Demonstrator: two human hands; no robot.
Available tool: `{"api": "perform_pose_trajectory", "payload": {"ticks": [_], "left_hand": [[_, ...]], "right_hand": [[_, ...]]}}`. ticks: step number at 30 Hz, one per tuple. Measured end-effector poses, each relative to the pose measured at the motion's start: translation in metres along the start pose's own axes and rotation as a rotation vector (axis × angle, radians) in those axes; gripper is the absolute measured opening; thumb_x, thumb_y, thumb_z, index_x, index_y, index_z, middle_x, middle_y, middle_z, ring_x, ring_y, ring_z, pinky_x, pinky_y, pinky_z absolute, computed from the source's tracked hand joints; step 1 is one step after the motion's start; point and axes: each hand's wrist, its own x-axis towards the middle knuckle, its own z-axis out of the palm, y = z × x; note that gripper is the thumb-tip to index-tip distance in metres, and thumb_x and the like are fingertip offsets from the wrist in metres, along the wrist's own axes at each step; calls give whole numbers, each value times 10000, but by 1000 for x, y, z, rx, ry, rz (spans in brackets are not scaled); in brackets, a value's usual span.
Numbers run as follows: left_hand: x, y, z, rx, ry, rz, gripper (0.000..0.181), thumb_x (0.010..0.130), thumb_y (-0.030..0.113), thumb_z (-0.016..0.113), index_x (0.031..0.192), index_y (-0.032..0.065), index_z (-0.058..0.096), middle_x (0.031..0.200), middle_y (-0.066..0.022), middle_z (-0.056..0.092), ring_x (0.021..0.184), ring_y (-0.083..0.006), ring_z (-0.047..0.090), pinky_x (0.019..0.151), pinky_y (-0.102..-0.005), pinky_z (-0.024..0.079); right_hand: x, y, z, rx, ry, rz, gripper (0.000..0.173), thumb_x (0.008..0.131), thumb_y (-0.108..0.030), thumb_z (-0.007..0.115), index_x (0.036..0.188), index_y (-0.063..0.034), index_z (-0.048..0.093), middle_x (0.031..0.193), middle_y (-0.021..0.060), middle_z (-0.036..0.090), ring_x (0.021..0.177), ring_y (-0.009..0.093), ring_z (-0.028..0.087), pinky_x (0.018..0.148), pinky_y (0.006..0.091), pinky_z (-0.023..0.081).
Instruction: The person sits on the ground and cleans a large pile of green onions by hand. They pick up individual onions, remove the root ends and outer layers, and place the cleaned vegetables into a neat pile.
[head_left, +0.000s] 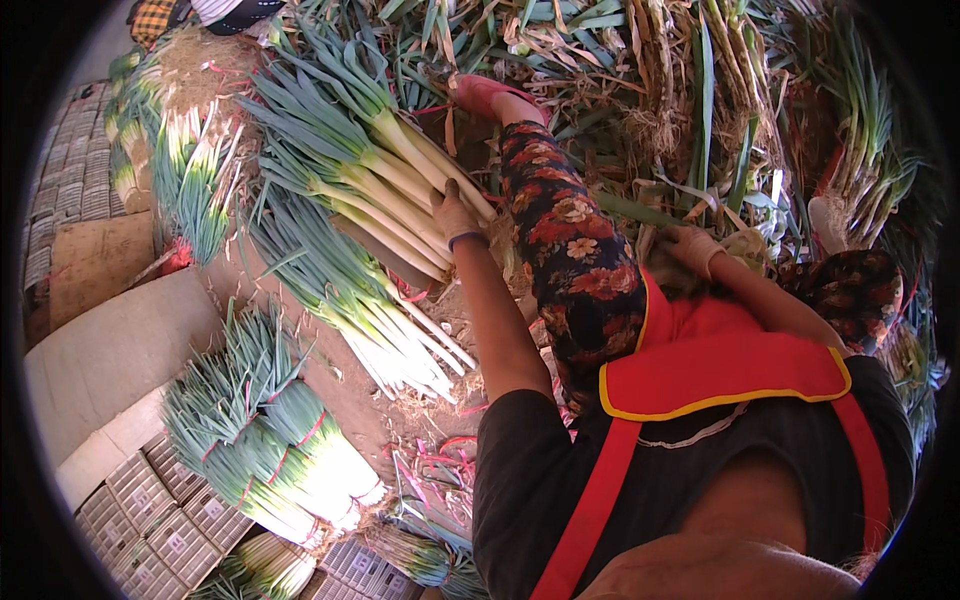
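Observation:
My left hand (456, 215), in a pale glove, lies on the white stalks of a loose pile of large green onions (405, 176). Its fingertips touch one thick stalk; whether the rest of the hand grips it is hidden. The pile sits on a dark flat board or tray (390, 251), leaves pointing to the upper left. Near my lap, my right hand (688, 249), also gloved, is at some crumpled, dry-looking onion leaves (660, 259). Its fingers are partly covered, so its grip does not show. A second loose pile of green onions (375, 322) lies on the ground below the first.
Bundles of green onions (277, 442) tied with red strips stand at lower left, by stacked crates (161, 517). Unpeeled onions (731, 82) and leaf litter (517, 37) cover the upper ground. Red ties (435, 465) lie loose. Another person's clothing (232, 11) shows at upper left.

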Motion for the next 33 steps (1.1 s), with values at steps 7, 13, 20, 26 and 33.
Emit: {"api": "perform_pose_trajectory", "payload": {"ticks": [7,13,20,26,33], "left_hand": [[-35,50,-1,-85,80,72,393,862,216,612,1128,-54,504,970,-146,648,868,-246,619,731,-343,507],[-16,26,16,687,58,102,491,857,251,607,1219,-50,468,1065,-266,623,989,-397,600,874,-410,452],[-10,11,28,822,73,-24,544,846,263,620,1244,-35,399,1156,-316,564,1094,-450,538,939,-442,420],[-52,57,6,753,53,291,528,820,225,640,1232,-31,432,1220,-290,513,1134,-425,515,951,-434,413],[-115,6,-63,1275,-168,364,414,740,180,673,1146,125,615,1222,-170,543,1117,-351,532,943,-430,432]], "right_hand": [[-5,-8,-9,25,-36,-18,333,858,-302,529,1051,-56,643,1034,180,643,995,348,603,880,393,468],[3,3,3,2,-20,24,337,859,-298,526,1056,-48,637,1037,184,641,995,356,601,878,401,471],[9,-1,6,-11,-20,-63,341,860,-309,543,1053,-45,638,1049,191,639,1003,354,599,868,410,471],[-5,-1,-13,-48,-92,-153,277,885,-209,477,1076,-93,641,1171,150,566,1064,346,562,888,402,464],[-4,-5,-7,43,-61,-47,261,854,-208,502,1032,-75,639,1118,151,590,1033,342,579,881,398,467]]}}
